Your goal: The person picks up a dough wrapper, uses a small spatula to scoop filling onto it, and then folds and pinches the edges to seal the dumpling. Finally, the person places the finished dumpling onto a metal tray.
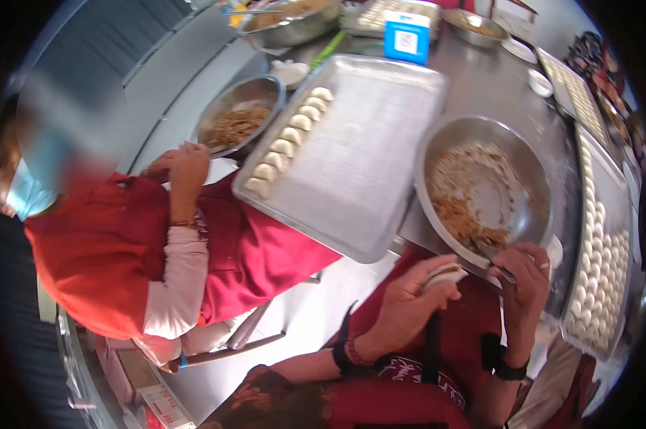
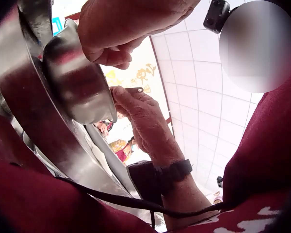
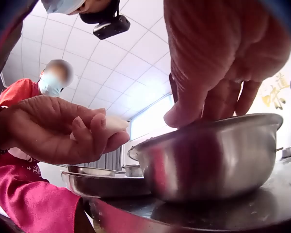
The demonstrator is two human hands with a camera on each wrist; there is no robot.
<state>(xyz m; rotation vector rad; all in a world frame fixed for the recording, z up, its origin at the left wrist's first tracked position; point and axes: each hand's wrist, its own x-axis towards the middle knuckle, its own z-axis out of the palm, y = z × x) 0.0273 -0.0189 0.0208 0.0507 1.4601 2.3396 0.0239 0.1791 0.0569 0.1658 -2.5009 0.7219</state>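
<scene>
My left hand (image 1: 416, 300) holds a dumpling wrapper (image 1: 444, 276) folded in its curled fingers, with a little brown filling showing at the opening. In the right wrist view the pale edge of that wrapper (image 3: 115, 125) sticks out past the fingertips. My right hand (image 1: 526, 279) pinches the handle of a metal spoon (image 1: 483, 250), whose bowl end dips into the filling. Under the right hand stands a steel mixing bowl (image 1: 536, 182) with brown minced filling (image 1: 455, 207) smeared over its bottom and near side. The left hand is just outside the bowl's near rim.
A metal tray (image 1: 359, 171) with one row of dumplings (image 1: 291, 136) lies left of the bowl. More filled trays (image 1: 573, 314) line the right side. A person in red (image 1: 115, 264) sits at the left beside another filling bowl (image 1: 276, 89). A blue QR-code stand (image 1: 407, 53) is behind the tray.
</scene>
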